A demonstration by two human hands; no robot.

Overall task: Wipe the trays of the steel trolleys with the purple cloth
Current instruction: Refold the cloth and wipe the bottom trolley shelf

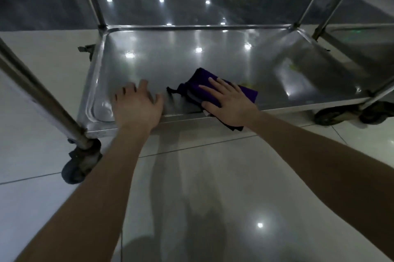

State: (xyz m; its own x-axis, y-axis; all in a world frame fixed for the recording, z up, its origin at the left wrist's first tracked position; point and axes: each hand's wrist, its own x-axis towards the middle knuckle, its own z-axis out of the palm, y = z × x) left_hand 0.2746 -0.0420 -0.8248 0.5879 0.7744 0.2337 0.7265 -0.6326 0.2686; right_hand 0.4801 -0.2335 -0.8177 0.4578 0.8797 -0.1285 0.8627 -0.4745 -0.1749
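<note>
The bottom steel tray (170, 59) of a trolley lies low over the floor in the head view, its surface shiny with light reflections. A folded purple cloth (202, 80) lies on the tray near its front edge, partly hanging over the rim. My right hand (230, 102) presses flat on the cloth with straight fingers. My left hand (136, 106) rests on the tray's front rim to the left of the cloth, fingers spread and slightly bent, holding nothing.
A steel post (38, 95) of the trolley slants at the left down to a castor wheel (78, 166). A second trolley's tray (362, 44) and wheels (332, 114) stand at the right. A yellowish spot (295, 67) shows on the tray's right part. Glossy floor tiles (213, 176) lie below.
</note>
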